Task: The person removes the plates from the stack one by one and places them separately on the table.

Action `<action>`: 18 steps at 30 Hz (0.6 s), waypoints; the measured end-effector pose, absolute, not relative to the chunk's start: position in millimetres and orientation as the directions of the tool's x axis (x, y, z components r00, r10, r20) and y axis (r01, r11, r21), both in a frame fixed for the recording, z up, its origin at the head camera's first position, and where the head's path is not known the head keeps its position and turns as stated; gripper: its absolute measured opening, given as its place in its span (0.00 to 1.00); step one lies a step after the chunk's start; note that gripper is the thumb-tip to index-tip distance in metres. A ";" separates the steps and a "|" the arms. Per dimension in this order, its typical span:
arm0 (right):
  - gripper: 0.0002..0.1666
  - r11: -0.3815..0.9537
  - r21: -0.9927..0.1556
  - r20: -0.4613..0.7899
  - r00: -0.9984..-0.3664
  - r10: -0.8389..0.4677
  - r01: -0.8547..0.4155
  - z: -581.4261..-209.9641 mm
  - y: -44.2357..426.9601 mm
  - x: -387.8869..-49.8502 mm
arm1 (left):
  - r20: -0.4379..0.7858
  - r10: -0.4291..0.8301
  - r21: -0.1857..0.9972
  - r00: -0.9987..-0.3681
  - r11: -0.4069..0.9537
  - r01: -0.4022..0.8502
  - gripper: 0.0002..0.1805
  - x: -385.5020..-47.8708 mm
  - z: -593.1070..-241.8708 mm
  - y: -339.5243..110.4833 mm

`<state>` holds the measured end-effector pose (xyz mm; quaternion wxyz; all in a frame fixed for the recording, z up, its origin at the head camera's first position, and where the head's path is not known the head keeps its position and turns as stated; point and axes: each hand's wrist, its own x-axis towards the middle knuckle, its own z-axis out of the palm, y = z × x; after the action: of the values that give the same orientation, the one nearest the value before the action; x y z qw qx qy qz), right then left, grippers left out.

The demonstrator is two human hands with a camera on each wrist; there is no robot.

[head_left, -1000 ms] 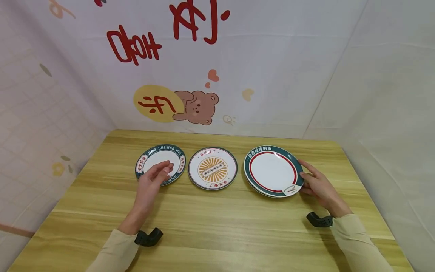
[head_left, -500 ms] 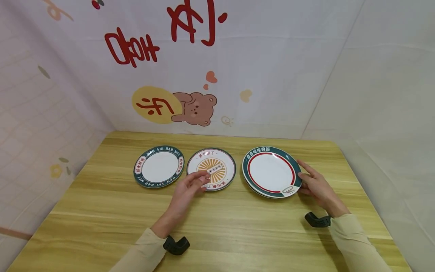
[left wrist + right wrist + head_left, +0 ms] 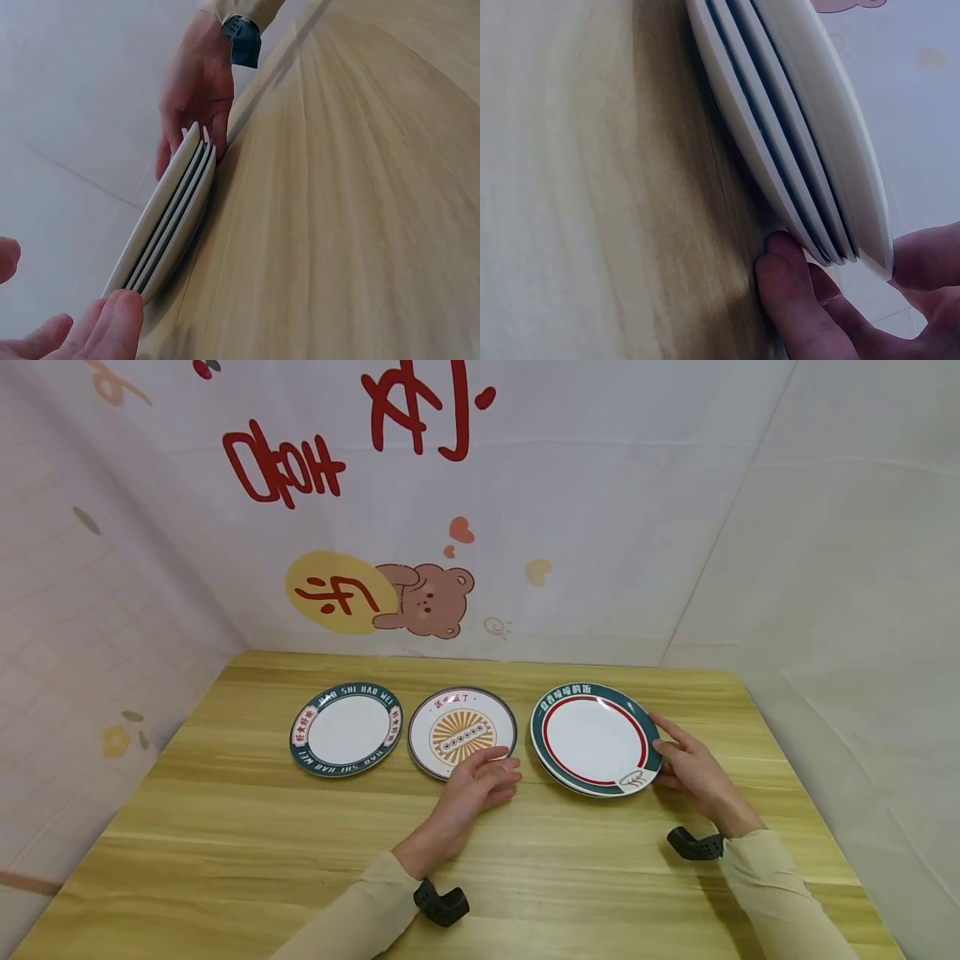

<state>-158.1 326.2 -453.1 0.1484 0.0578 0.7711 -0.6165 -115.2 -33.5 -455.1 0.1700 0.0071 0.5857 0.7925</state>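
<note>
Wooden table (image 3: pixel 570 885), two plates (image 3: pixel 347 730) beside stack (image 3: pixel 595 741)

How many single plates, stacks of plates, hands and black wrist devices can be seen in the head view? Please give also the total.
Single plates: 2 (leftmost plate, sunburst plate)
Stack of plates: 1
Hands: 2 (left hand, right hand)
Black wrist devices: 2 (left device, right device)
Total: 7
</note>
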 end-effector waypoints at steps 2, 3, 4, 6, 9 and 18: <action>0.36 0.229 -0.935 -0.301 -0.949 -0.098 0.273 -453.0 326.5 -158.5 | -0.205 0.286 0.915 -0.936 -0.283 -0.287 0.30 -117.6 -455.5 -26.0; 0.36 0.229 -0.934 -0.303 -0.948 -0.096 0.275 -453.2 326.9 -158.7 | -0.214 0.292 0.905 -0.932 -0.299 -0.301 0.30 -118.8 -456.2 -22.7; 0.36 0.229 -0.934 -0.304 -0.948 -0.099 0.275 -453.7 326.9 -158.6 | -0.224 0.298 0.895 -0.928 -0.315 -0.317 0.30 -119.4 -456.9 -20.1; 0.36 0.230 -0.935 -0.301 -0.948 -0.107 0.271 -454.2 326.7 -158.0 | -0.244 0.307 0.872 -0.920 -0.345 -0.346 0.30 -120.7 -457.8 -15.4; 0.35 0.231 -0.935 -0.297 -0.949 -0.102 0.268 -454.9 326.6 -158.0 | -0.264 0.313 0.844 -0.912 -0.384 -0.376 0.30 -123.2 -457.9 -10.2; 0.35 0.239 -0.935 -0.295 -0.949 -0.108 0.264 -453.3 326.8 -159.0 | -0.285 0.311 0.818 -0.907 -0.414 -0.399 0.27 -133.7 -457.6 -3.4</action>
<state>-159.0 326.8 -453.3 0.1510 0.0505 0.7725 -0.6147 -133.7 -3.4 -457.6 0.2114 -0.0440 0.4985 0.8396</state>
